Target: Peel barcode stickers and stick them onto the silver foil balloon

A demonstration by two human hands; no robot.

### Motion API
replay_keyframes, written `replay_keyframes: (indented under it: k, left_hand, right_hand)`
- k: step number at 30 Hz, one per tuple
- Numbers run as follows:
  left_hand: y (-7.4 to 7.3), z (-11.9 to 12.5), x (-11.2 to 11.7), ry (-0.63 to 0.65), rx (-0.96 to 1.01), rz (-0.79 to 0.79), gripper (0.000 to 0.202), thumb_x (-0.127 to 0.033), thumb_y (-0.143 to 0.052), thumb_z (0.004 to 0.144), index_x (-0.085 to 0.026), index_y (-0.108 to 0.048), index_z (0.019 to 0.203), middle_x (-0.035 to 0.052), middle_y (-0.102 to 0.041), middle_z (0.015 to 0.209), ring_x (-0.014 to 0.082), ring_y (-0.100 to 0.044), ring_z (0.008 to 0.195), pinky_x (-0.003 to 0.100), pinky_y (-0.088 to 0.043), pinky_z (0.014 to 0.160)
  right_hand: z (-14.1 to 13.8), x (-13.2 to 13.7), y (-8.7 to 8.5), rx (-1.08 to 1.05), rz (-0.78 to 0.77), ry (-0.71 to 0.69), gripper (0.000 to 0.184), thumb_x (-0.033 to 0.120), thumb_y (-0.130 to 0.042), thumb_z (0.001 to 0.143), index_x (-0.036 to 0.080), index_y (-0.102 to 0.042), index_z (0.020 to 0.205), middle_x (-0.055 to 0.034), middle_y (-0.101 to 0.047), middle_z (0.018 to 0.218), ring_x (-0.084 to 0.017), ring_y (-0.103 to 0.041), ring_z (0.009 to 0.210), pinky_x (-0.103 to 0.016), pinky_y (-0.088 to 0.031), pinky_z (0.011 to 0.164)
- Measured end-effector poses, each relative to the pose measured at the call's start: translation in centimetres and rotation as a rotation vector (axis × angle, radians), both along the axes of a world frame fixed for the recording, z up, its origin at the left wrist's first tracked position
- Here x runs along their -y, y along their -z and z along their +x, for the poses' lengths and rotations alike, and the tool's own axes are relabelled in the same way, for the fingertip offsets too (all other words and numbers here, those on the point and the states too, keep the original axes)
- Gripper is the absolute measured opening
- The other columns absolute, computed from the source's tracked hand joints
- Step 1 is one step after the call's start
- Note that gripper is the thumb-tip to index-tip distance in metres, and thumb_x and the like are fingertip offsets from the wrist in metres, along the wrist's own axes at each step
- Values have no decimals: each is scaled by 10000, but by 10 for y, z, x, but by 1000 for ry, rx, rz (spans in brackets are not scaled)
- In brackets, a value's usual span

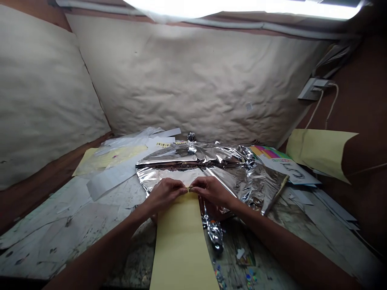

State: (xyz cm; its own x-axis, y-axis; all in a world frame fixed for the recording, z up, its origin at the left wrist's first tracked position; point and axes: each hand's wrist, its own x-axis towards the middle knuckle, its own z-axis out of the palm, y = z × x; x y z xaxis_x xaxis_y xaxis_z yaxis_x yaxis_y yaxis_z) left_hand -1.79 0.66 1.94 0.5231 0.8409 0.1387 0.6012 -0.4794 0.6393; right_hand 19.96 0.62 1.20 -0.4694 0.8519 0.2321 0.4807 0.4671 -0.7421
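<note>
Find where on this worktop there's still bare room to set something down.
Bare tabletop spreads left of the left forearm, below the white paper strip. Another patch lies right of the right forearm, before the paper offcuts. Crowded around the left hand and right hand, where foil sheet, yellow card and crumpled foil meet.

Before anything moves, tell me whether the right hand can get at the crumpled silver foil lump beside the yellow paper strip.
Probably yes: the right hand sits just above the crumpled silver foil lump, and nothing seems to block the way. It is pinching the yellow paper strip, though, so it would likely need to let go first.
</note>
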Motion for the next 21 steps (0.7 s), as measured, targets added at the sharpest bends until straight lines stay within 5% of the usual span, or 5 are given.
replay_keyframes:
  k: [11,17,21]
  left_hand:
    - [1,-1,1,-49,-24,-45,319,-396,-511,898,-188,-741,823,34,-687,748,168,-575,695,241,-360,613]
    - [4,0,-1,-20,-10,-97,351,-412,-504,889,-155,-734,826,33,-675,740,162,-562,681,236,-350,593]
    - [4,-7,-6,43,-3,-180,386,-460,-519,874,-141,-732,837,23,-659,721,154,-543,651,224,-333,543]
  right_hand:
    - [-4,11,9,73,400,108,82,196,-687,840,220,-693,918,-27,-663,902,-174,-598,850,-291,-445,741]
    - [-9,11,11,70,405,113,52,153,-678,837,199,-675,860,-45,-624,918,-188,-570,898,-306,-445,765]
    - [4,8,-17,6,251,-30,11,183,-670,840,179,-665,832,-51,-628,915,-186,-575,896,-324,-449,797]
